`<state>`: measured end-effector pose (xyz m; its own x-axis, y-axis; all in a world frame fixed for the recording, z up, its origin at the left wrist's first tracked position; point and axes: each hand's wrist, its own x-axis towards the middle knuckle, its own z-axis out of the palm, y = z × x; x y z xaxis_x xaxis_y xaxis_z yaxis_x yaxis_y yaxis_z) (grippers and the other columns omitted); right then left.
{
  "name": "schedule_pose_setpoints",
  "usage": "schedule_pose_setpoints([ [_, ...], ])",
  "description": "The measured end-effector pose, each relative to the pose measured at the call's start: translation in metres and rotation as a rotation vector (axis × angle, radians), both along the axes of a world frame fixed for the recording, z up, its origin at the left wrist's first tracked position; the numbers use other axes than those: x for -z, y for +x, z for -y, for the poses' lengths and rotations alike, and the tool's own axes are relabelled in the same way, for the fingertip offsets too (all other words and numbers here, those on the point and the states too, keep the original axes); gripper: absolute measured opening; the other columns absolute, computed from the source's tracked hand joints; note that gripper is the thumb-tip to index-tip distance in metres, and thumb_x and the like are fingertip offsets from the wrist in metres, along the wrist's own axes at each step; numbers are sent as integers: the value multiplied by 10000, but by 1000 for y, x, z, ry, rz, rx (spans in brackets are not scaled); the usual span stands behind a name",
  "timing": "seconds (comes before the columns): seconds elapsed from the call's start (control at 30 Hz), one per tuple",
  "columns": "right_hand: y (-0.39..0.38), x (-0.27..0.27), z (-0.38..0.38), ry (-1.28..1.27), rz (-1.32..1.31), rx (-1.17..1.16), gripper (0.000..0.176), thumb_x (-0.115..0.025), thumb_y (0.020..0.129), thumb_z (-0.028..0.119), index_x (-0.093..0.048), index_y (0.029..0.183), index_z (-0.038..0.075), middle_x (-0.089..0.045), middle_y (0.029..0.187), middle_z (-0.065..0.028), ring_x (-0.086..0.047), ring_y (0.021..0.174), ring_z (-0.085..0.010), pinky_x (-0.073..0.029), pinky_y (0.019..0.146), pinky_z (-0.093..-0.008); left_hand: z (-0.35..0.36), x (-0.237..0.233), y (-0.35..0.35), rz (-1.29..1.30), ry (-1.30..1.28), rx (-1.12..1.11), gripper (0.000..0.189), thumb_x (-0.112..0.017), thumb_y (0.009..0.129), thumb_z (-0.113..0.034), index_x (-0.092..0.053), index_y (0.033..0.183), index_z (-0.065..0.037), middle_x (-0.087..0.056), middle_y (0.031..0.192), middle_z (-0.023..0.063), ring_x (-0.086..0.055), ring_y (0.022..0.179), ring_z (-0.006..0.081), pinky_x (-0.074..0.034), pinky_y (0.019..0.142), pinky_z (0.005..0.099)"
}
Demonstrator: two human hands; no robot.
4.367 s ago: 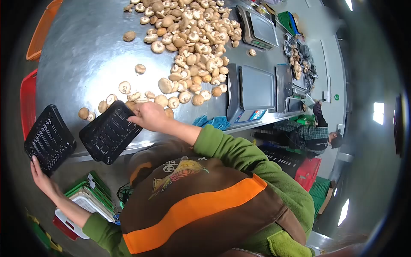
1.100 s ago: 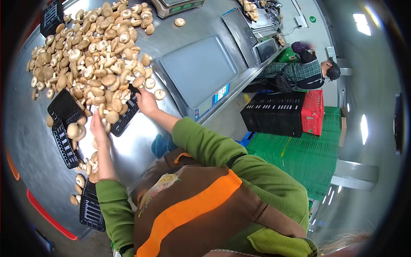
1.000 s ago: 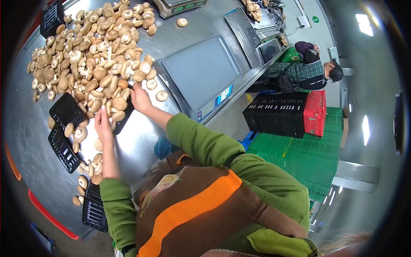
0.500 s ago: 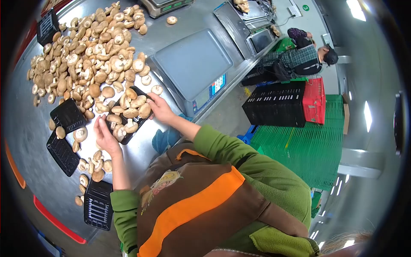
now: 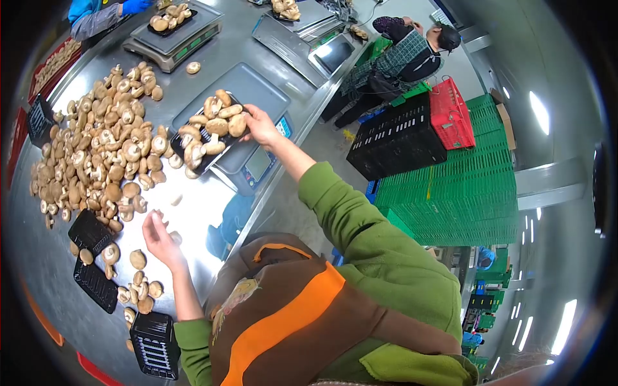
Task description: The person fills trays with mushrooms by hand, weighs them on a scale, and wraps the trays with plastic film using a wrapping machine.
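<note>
My right hand [image 5: 261, 126] grips the near end of a black plastic tray [image 5: 226, 145] loaded with several brown mushrooms [image 5: 219, 124]. The tray is over the grey platform of a weighing scale [image 5: 267, 96]; whether it rests on the platform cannot be told. My left hand [image 5: 164, 241] hangs over the steel table, thumb and fingers apart, holding nothing. Close to its fingers lie a few loose mushrooms, partly hidden. Beyond it spreads a large pile of mushrooms [image 5: 106, 145].
Black trays [image 5: 90, 231] [image 5: 96, 287] [image 5: 155, 345] lie along the table's left side among loose mushrooms. Another scale [image 5: 172, 55] bears a filled tray beside a co-worker's blue-gloved hand [image 5: 135, 6]. Another person [image 5: 399, 61] stands beyond, near black crates [image 5: 399, 135] and stacked green crates [image 5: 450, 193].
The filled tray has moved away from my body, from the table to over the scale, in my right hand. My left hand has let go of it. The view has shifted.
</note>
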<state>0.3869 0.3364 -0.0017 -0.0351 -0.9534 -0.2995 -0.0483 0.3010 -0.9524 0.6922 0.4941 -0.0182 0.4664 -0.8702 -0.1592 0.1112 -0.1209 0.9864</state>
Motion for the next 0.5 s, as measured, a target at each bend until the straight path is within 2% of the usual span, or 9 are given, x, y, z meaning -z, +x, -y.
schedule_pose_setpoints([
  [0.07,-15,11,8,-13,18,52,276,-447,952,174,-506,1203,75,-637,854,-90,-630,636,-146,-489,453,-241,-13,4,-11,-23,39,-14,277,-533,945,-257,-587,1076,-19,-617,1002,70,-576,901,140,-461,778,278],
  [0.13,-25,14,10,-110,-391,12,282,-495,925,229,-557,1130,45,-643,910,-121,-647,713,-219,-533,574,-325,-25,9,-17,-40,84,-35,268,-547,937,-261,-594,1053,-24,-621,961,58,-574,864,126,-463,751,267],
  [0.17,-28,14,11,-108,-384,7,282,-495,925,229,-557,1130,45,-643,910,-121,-647,713,-219,-533,574,-325,-31,13,-19,-33,120,-29,258,-549,937,-265,-598,1040,-34,-621,937,47,-564,839,105,-453,701,246],
  [0.2,-31,15,11,-178,-655,-16,292,-511,907,234,-578,1117,42,-634,950,-140,-636,778,-258,-513,667,-350,-35,17,-21,-26,156,-23,248,-552,938,-270,-602,1028,-45,-620,912,35,-555,814,85,-442,650,224],
  [0.27,-34,18,7,-313,-1196,-55,313,-542,871,246,-620,1091,37,-616,1032,-179,-615,908,-335,-473,852,-401,-44,23,-21,-22,152,-24,233,-555,936,-256,-602,1023,-45,-615,892,31,-550,789,79,-434,629,214],
  [0.4,-47,12,-5,-272,-1220,-31,305,-549,861,232,-631,1093,51,-609,1056,-174,-618,912,-326,-483,831,-393,-57,28,-15,-23,106,-6,194,-565,932,-210,-598,1011,-36,-604,840,27,-534,717,66,-421,590,197],
  [0.47,-58,-3,-22,-249,-958,-27,296,-544,860,262,-646,1045,55,-609,1037,-160,-606,947,-301,-469,855,-395,-58,32,-4,-107,122,10,213,-556,933,-199,-601,1000,-3,-618,871,54,-575,799,116,-483,714,254],
  [0.5,-59,-17,-38,-237,-887,15,268,-553,847,244,-670,999,57,-636,1008,-147,-623,885,-313,-485,810,-384,-56,35,3,-100,119,41,213,-556,933,-199,-601,1000,-3,-618,871,54,-575,799,116,-483,714,254],
])
